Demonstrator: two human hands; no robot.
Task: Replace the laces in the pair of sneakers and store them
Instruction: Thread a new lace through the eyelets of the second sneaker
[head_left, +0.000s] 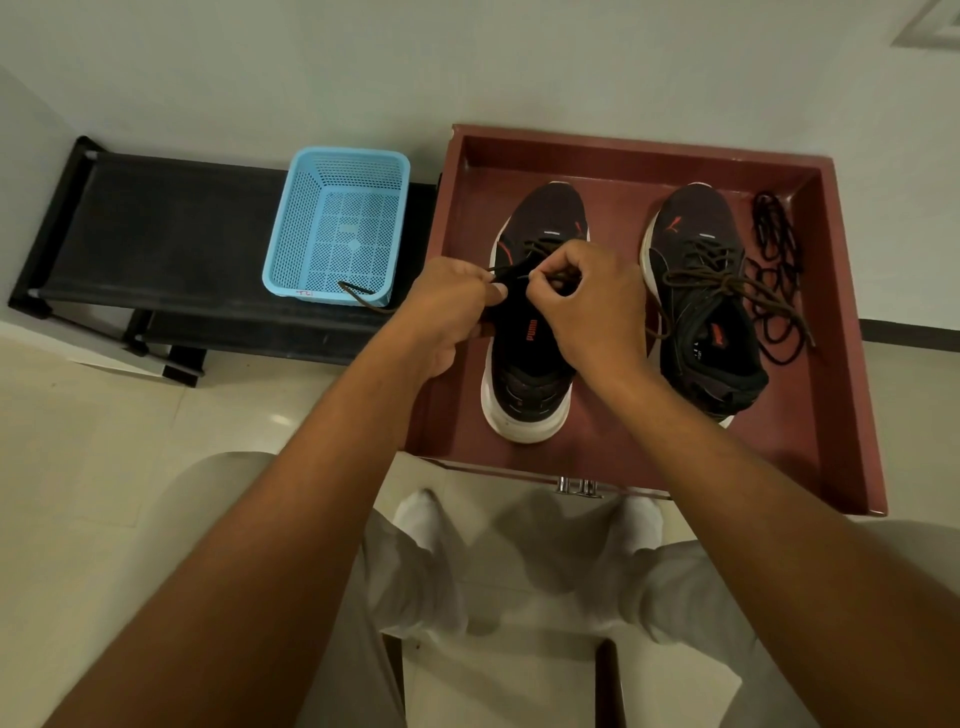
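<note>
Both hands work over the left sneaker (524, 374) in the drawer (847, 364): left hand (449, 306) and right hand (582, 296) each pinch its lace (506, 270). Lacing looks underway; next likely means threading the tip through an eyelet. Spare laces (776, 270) lie beside the right sneaker (701, 291).

We've got a low black bench (171, 228) against the plain white wall (467, 62), shiny cream floor tiles (104, 441) under it, dim indoor light.
</note>
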